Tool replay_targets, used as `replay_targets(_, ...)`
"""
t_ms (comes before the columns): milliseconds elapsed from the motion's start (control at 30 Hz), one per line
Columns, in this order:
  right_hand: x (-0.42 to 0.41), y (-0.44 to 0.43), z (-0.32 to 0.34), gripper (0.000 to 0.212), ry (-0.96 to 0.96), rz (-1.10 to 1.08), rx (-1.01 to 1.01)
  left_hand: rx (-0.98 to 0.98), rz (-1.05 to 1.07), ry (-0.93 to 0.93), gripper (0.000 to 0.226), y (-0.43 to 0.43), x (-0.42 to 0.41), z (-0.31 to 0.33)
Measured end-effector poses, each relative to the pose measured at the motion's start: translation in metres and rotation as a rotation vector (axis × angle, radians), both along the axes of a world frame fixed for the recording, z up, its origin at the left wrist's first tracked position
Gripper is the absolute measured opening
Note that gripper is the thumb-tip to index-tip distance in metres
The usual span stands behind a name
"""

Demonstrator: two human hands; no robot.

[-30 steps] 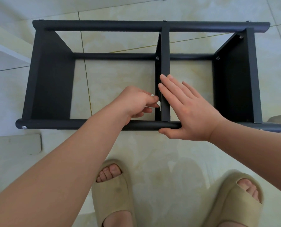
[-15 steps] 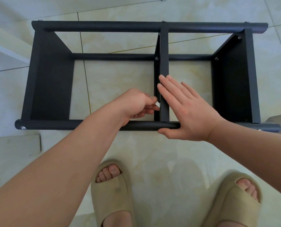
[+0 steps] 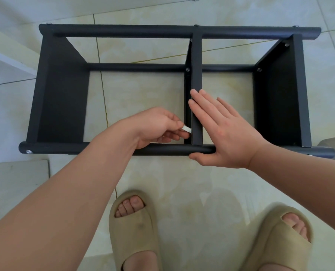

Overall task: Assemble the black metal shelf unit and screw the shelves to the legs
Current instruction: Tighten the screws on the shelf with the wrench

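Tiles (image 3: 182, 182), pale, glossy, under shelf unit (image 3: 65, 106); left grip (image 3: 155, 128) pinching white piece (image 3: 187, 129), right grip (image 3: 221, 133) spread.

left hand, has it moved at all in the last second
The left hand shifted slightly toward the near leg, and the small white piece it pinches shows more. The right hand stayed flat against the middle shelf, thumb under that leg; the shelf unit did not move.

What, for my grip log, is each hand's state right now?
Left hand: pinches a small white piece.
Right hand: open, flat on the middle shelf.
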State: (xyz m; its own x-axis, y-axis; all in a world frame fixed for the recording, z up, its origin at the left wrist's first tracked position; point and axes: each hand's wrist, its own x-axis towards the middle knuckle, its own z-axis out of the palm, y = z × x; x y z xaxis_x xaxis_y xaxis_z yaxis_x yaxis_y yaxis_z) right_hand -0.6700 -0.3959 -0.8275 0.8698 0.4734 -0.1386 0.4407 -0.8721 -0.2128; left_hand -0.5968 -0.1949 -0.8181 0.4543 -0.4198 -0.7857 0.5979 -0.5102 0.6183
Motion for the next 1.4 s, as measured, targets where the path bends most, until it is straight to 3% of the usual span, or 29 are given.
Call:
replay_targets(1067,0.0,-0.001,0.001,0.109,0.023,-0.002,0.011,0.054,-0.359,-0.168,0.016,0.01,-0.002,0.0)
replay_targets(1400,0.007,-0.007,0.032,0.122,0.322,-0.086,0.028,0.491,-0.147,-0.574,0.016,0.017,-0.001,0.029)
